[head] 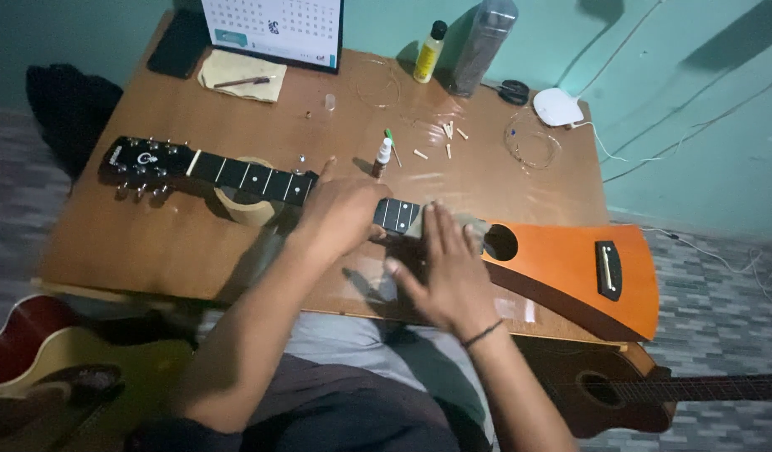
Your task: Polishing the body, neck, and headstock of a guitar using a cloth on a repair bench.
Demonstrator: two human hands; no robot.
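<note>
Orange-bodied, stringless travel guitar (570, 264) lay across the wooden surface (135, 243), its neck propped on a tape roll (248, 205) so the fretboard (252, 178) sat level. Nearest, the right hand (448, 272) pressed flat, fingers spread, holding the upper frets steady. The left hand (340, 213) curled loosely over the fretboard; its grip was hidden. Beyond lay bridge pins (440, 142), a small dropper bottle (383, 156) and coiled strings (532, 142).

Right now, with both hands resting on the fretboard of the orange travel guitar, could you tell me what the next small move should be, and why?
Probably slide the right hand a little along the fretboard toward the headstock. It lies flat over the frets nearest the sound hole, the left hand steadies the neck beside it, and the guitar has no strings, so the remaining frets lie open to the hands.
</note>
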